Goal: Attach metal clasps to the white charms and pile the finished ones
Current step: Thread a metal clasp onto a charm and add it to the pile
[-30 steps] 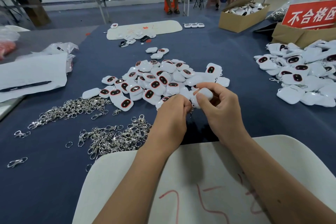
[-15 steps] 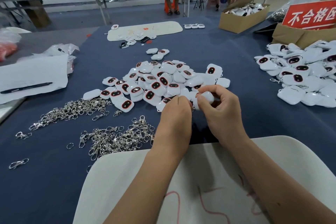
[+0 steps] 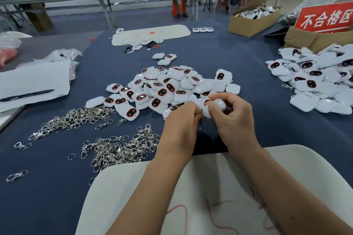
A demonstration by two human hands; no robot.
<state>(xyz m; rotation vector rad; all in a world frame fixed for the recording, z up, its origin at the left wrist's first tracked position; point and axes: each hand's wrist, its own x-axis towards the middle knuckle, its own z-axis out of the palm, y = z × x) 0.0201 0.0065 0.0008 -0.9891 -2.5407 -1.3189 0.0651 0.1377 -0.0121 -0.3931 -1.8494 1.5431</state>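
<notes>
Little has moved since the earlier frames: both hands stay together over the near edge of the central pile, and the right hand keeps the same charm.

From the head camera, the right hand (image 3: 234,118) has thumb and fingers curled round one white charm (image 3: 217,105), raised a little over the tabletop (image 3: 248,59). The left hand (image 3: 181,122) is just beside it, the fingertips bent in toward the lower left corner of that charm. A metal clasp (image 3: 201,123) hangs down between the two hands; the left fingers seem to pinch its top, but this part is hidden by the knuckles.

Directly behind the hands lies the heap of unfinished charms (image 3: 168,86), white with dark oval faces. The loose clasps (image 3: 76,118) are on the left, and a second clasp heap (image 3: 122,149) is close to the left wrist. The finished pile (image 3: 321,80) lies well apart at the right, in front of a red sign (image 3: 324,18). Both forearms rest over a white board (image 3: 219,187) at the near edge. A pen (image 3: 26,96) lies on white paper (image 3: 36,80) at the far left.
</notes>
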